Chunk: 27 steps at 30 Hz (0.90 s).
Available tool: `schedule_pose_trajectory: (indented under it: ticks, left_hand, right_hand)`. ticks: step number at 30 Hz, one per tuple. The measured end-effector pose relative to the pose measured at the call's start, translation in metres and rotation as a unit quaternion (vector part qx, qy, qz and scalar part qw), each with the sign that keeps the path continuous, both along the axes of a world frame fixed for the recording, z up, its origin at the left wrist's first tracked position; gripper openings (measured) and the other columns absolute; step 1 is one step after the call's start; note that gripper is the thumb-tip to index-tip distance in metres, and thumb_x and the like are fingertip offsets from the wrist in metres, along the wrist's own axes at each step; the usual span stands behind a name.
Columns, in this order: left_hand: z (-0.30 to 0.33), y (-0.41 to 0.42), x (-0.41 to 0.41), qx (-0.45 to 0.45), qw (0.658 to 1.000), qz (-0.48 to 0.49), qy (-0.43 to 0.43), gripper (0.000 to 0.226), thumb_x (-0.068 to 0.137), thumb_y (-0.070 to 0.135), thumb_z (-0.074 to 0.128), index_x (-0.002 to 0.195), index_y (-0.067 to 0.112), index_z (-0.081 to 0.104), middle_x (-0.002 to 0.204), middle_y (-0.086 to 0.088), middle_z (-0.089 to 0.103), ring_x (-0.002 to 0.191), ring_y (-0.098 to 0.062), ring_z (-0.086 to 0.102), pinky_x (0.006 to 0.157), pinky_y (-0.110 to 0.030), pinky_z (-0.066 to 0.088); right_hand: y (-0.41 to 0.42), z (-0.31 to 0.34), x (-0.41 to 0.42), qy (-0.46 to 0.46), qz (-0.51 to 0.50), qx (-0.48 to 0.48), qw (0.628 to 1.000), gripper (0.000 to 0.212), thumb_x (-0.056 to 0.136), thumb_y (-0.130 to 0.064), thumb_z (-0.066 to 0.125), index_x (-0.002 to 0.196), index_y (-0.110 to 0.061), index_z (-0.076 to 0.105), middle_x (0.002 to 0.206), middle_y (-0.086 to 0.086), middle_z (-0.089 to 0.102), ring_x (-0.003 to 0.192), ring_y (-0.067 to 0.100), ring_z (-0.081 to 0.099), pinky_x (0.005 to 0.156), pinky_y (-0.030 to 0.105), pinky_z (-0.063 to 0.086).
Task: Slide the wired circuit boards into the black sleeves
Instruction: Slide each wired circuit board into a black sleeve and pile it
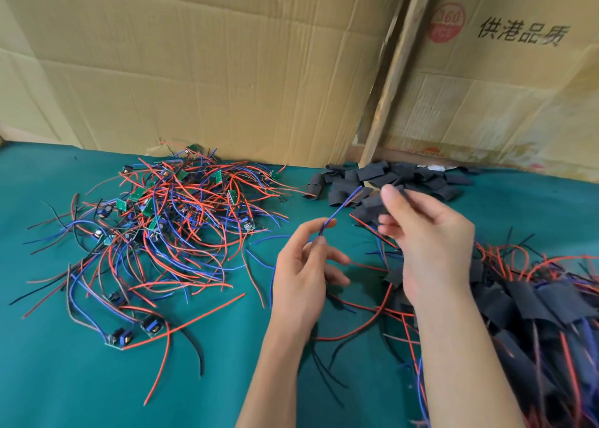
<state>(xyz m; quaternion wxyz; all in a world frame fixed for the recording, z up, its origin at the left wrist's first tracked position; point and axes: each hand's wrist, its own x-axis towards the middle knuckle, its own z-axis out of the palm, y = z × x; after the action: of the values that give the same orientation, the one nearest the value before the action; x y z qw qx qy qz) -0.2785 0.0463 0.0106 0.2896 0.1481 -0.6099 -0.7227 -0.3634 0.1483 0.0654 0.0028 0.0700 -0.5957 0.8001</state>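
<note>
Left hand (299,278) pinches blue wire (340,210), aiming its tip toward 1 o'clock; right hand (424,242) fingers pinch a black sleeve (372,203), blurred, positioned to thread it. Bare boards (155,220) at 9 o'clock on counter (64,379).

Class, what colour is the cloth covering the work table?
Teal green cloth, shown best in the head view, the only one.
</note>
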Motion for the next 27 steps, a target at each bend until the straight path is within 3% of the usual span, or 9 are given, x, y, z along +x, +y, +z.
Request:
schedule_pose_trajectory:
  ticks: [5, 9, 13, 18, 20, 23, 27]
  left_hand:
    - [-0.001, 0.000, 0.000, -0.004, 1.000, -0.022, 0.003, 0.030, 0.105, 0.004, 0.040, 0.108, 0.018, 0.066, 0.066, -0.006, 0.067, 0.040, -0.018, 0.051, 0.047, -0.020, 0.045]
    - [0.001, 0.001, 0.001, 0.001, 1.000, -0.023, 0.006, 0.027, 0.106, 0.003, 0.040, 0.109, 0.013, 0.066, 0.065, -0.007, 0.065, 0.038, -0.017, 0.049, 0.044, -0.016, 0.043]
    - [0.002, 0.001, 0.001, 0.000, 1.000, -0.023, 0.000, 0.027, 0.106, 0.003, 0.040, 0.111, 0.012, 0.065, 0.064, -0.008, 0.064, 0.038, -0.017, 0.050, 0.043, -0.016, 0.042]
    - [0.003, 0.001, 0.001, 0.000, 1.000, -0.016, -0.011, 0.028, 0.105, 0.005, 0.040, 0.111, 0.014, 0.066, 0.064, -0.008, 0.064, 0.038, -0.018, 0.051, 0.043, -0.015, 0.040]
    - [0.002, 0.001, 0.001, 0.002, 1.000, -0.013, -0.015, 0.028, 0.105, 0.005, 0.041, 0.109, 0.015, 0.067, 0.063, -0.007, 0.063, 0.038, -0.018, 0.051, 0.043, -0.016, 0.041]
    - [0.001, 0.002, 0.000, 0.005, 1.000, -0.009, -0.019, 0.029, 0.104, 0.005, 0.042, 0.108, 0.018, 0.069, 0.062, -0.007, 0.063, 0.038, -0.019, 0.052, 0.044, -0.022, 0.046]
    - [0.000, 0.002, 0.000, 0.012, 1.000, -0.001, -0.022, 0.031, 0.102, 0.003, 0.044, 0.106, 0.018, 0.070, 0.061, -0.006, 0.063, 0.039, -0.019, 0.051, 0.045, -0.022, 0.046]
  right_hand:
    - [0.005, -0.001, -0.003, -0.085, -0.111, -0.109, 0.984, 0.010, 0.087, -0.011, 0.080, 0.086, -0.009, 0.071, 0.071, 0.000, 0.068, 0.053, 0.009, 0.061, 0.053, 0.019, 0.050]
    - [0.001, -0.002, -0.002, -0.135, -0.066, -0.141, 0.979, 0.012, 0.089, -0.014, 0.078, 0.084, -0.010, 0.068, 0.062, -0.004, 0.066, 0.055, 0.009, 0.063, 0.054, 0.018, 0.052]
    - [-0.004, -0.004, 0.002, -0.146, 0.010, -0.140, 0.979, 0.010, 0.089, -0.017, 0.078, 0.082, -0.013, 0.071, 0.068, -0.004, 0.066, 0.059, 0.008, 0.064, 0.057, 0.018, 0.053]
    - [-0.004, -0.002, 0.004, -0.118, 0.079, -0.141, 0.980, 0.010, 0.078, -0.021, 0.081, 0.068, -0.019, 0.078, 0.071, -0.005, 0.068, 0.060, 0.009, 0.063, 0.058, 0.018, 0.052]
    - [-0.003, 0.000, 0.004, -0.089, 0.086, -0.147, 0.981, 0.007, 0.071, -0.024, 0.081, 0.074, -0.018, 0.079, 0.075, -0.003, 0.069, 0.061, 0.010, 0.062, 0.059, 0.018, 0.052]
    - [-0.002, 0.001, 0.003, -0.045, 0.080, -0.130, 0.987, 0.020, 0.069, -0.024, 0.082, 0.086, -0.014, 0.077, 0.079, 0.001, 0.071, 0.061, 0.012, 0.062, 0.059, 0.020, 0.051]
    - [0.002, 0.007, 0.003, 0.017, 0.070, -0.086, 0.994, 0.011, 0.071, -0.026, 0.082, 0.079, -0.018, 0.081, 0.074, -0.002, 0.071, 0.061, 0.013, 0.062, 0.057, 0.020, 0.050]
